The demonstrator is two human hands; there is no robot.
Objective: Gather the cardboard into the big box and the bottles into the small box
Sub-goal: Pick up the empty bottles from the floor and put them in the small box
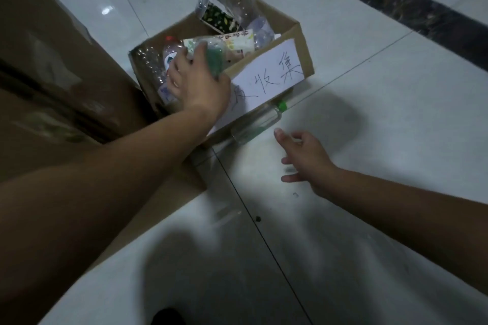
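Left hand round clear, green-labelled bottle

Dim, soft-focus view; dark shadows pool on the glossy floor, edges bowed by the lens.

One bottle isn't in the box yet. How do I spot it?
Find the small cardboard box with the white handwritten paper on its front. On the floor just in front of that paper lies a clear bottle. Unlike the bottles inside the box, it is outside and has a green cap.

Left hand grips a green bottle over the small box.
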